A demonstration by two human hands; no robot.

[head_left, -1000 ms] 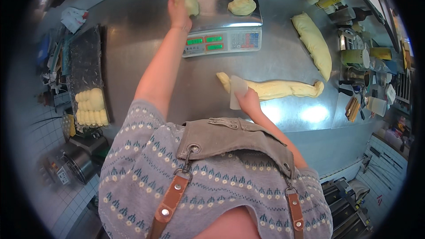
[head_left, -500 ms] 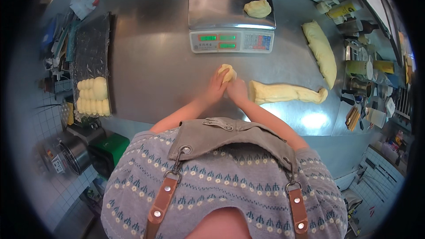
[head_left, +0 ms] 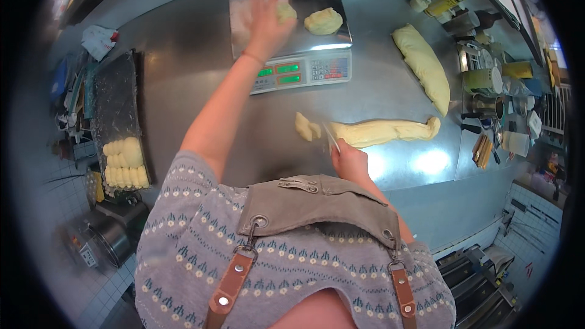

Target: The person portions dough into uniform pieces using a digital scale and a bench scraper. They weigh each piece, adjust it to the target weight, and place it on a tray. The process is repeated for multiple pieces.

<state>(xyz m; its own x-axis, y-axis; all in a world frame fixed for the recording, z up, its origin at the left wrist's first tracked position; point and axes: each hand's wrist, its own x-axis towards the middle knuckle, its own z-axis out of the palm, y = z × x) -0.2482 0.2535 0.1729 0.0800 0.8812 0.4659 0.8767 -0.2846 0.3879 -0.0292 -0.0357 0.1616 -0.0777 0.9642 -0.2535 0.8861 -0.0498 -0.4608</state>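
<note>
two dough lumps (head_left: 323, 22) sit on the digital scale (head_left: 332, 68) near the far edge of the bench (head_left: 189, 55). the left hand (head_left: 270, 27) is at the left lump, its grip spread wide and blurred; whether it touches, i cannot tell. the right hand's (head_left: 351, 162) grip holds a dough scraper (head_left: 331, 137) at the left end of the dough strip (head_left: 384, 132), toward the near edge, with small dough pieces (head_left: 303, 127) just left of it.

A white bag (head_left: 99, 42) lies left — yellow container (head_left: 448, 2) right.
</note>
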